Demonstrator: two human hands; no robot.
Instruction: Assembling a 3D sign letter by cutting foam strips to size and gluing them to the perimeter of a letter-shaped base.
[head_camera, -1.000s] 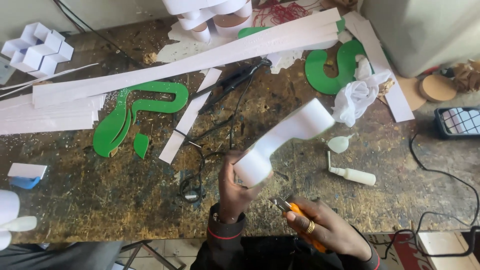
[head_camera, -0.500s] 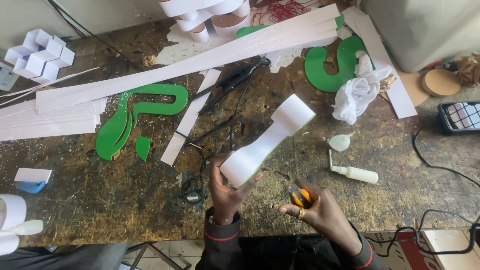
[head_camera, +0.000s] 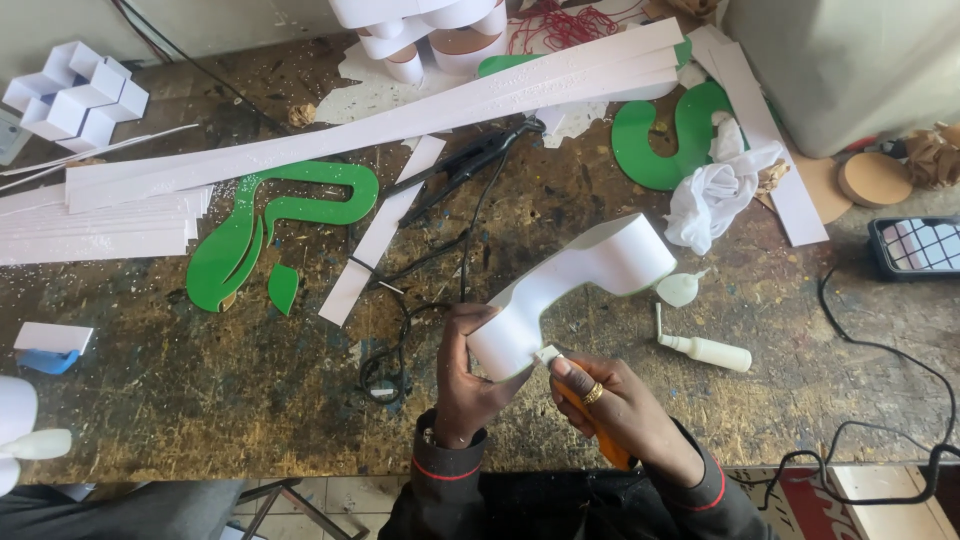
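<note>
Left hand (head_camera: 470, 375) grips the white letter (head_camera: 575, 290) above the counter (head_camera: 200, 400); your right hand (head_camera: 620, 410) clamps an orange knife (head_camera: 600, 440) at its near end. Walls look formed; edge trimming appears unfinished.

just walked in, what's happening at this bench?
A person is working over a scuffed workbench. The left hand grips a curved white letter-like shape with a green back edge, held up off the bench. The right hand, wearing a ring, holds an orange utility knife with its tip at the shape's lower end. Long white strips, green cut-outs, a small glue bottle and a crumpled white cloth lie around.
</note>
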